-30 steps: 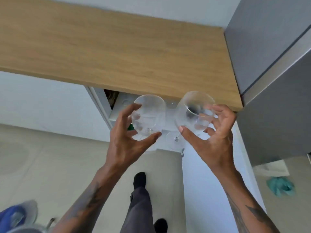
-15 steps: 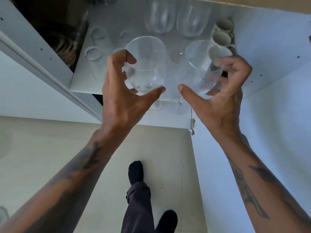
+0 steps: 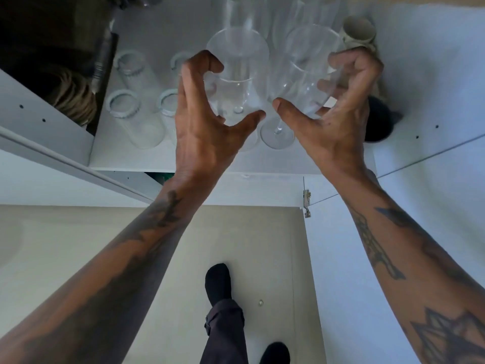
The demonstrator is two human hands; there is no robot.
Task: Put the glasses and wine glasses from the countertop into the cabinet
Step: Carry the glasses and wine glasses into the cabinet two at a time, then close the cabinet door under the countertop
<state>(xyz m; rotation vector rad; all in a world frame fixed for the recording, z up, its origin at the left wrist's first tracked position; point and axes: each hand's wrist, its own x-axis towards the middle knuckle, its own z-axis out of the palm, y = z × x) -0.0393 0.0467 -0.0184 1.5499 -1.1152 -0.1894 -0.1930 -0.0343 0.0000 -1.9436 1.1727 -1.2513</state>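
My left hand grips the bowl of a clear wine glass, thumb under it and fingers around its left side. My right hand holds a second clear wine glass by the bowl; its stem and round foot sit at or just above the white cabinet shelf. Both glasses are inside the open cabinet, side by side, close to touching. More wine glasses stand behind them, and several clear tumblers stand to the left.
A beige mug sits at the back right of the shelf, a dark round object behind my right hand. Stacked brownish dishes fill the left compartment. The open white door with its hinge hangs on the right.
Both hands have carried the wine glasses from below the wooden countertop edge into the cabinet and lowered them towards the shelf; the view has closed in on the shelf.
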